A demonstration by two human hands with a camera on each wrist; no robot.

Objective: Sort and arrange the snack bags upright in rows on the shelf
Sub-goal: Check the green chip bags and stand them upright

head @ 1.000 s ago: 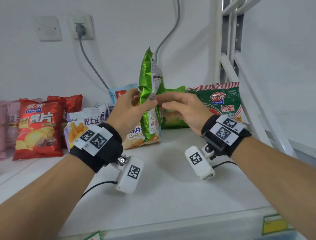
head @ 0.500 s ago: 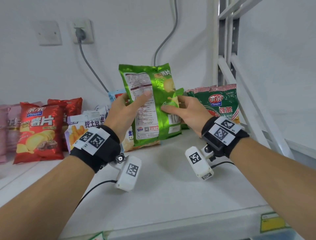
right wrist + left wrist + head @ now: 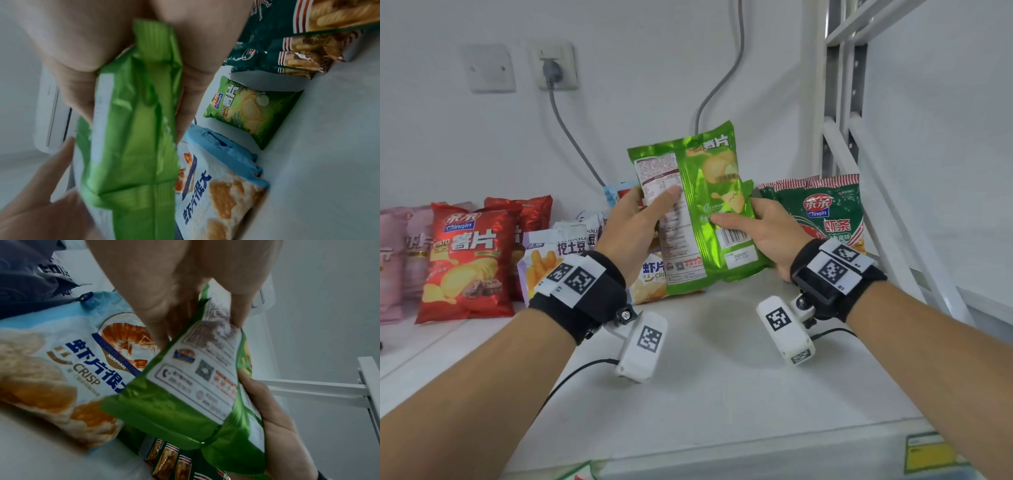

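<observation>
Green chip bag [image 3: 702, 212] held between left hand [image 3: 631, 229] and right hand [image 3: 767, 233].

This looks like a small shop, or a mock-up of one. A white metal display shelf [image 3: 722, 377] carries packaged snacks stood along its back: a shiny red foil potato-chip bag [image 3: 465, 260], a pale blue shrimp-crisp bag [image 3: 68, 356] and a dark green red-striped shrimp-stick bag [image 3: 822, 212]. A yellow and green price label [image 3: 931, 454] sits on the shelf's front edge. White slotted metal uprights [image 3: 842, 102] frame the right side. Behind is a plain white wall with a white socket [image 3: 556, 66] and a grey cable [image 3: 571, 137].
</observation>
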